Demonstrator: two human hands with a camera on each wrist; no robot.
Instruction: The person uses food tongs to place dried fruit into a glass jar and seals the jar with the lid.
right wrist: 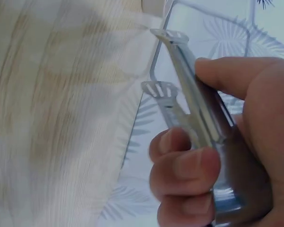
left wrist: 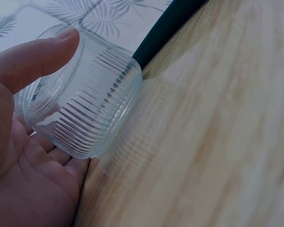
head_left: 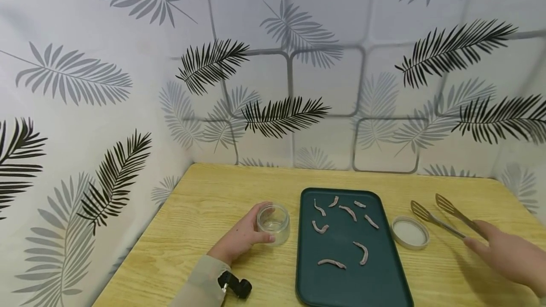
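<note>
Here, left fingers [head_left: 254, 213] curled round a glass jar [left wrist: 94, 99], right fingers [right wrist: 184, 175] wrapped about parted slotted tongs [right wrist: 195, 90].

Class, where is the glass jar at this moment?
In the head view, the glass jar is low in the middle, held in the left grip, just left of the dark green tray.

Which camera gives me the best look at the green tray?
The head view, showing nearly all the tray from above. The left wrist view catches only its edge beyond the jar; the right wrist view shows none of it.
</note>
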